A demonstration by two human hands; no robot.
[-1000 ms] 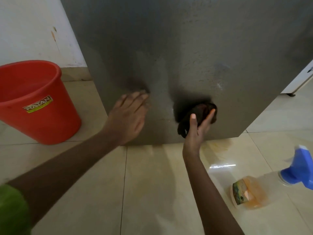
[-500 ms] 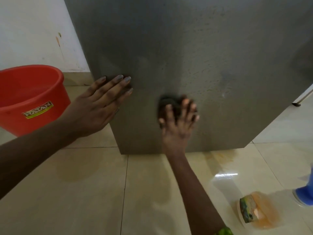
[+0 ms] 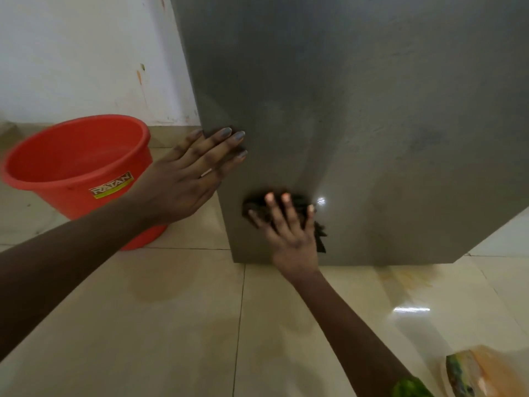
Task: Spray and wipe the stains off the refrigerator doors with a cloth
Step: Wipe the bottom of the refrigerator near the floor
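Spread and almost straight, the fingers (image 3: 279,217) of the right hand (image 3: 292,242) pressed a dark cloth (image 3: 300,202) flat against the grey refrigerator door (image 3: 357,110). None of them curled round the cloth. It showed between them and stuck out past the hand at ten o'clock and at four o'clock. The cloth lay low on the door, at about seven o'clock on its face, near the bottom left corner and just above the lower edge. A small glint of light sat on the metal at two o'clock from the hand.

At ten o'clock from the cloth, the left hand (image 3: 183,181) lay open with its fingers straight and close together, the tips flat on the door at its left edge, holding nothing. A thin ring (image 3: 206,173) showed on one finger.

At nine o'clock from the left hand a red bucket (image 3: 57,193) with a "RATAN" label (image 3: 113,186) stood on the beige tiled floor (image 3: 171,325), before a white wall (image 3: 86,53) marked with orange streaks. The left forearm crossed in front of the bucket's base.

A faint orange stain (image 3: 406,277) marked the tiles under the door's lower edge. At five o'clock in the frame lay a bottle of orange liquid (image 3: 486,373), cut off by the edge, beside a green sleeve (image 3: 412,388).
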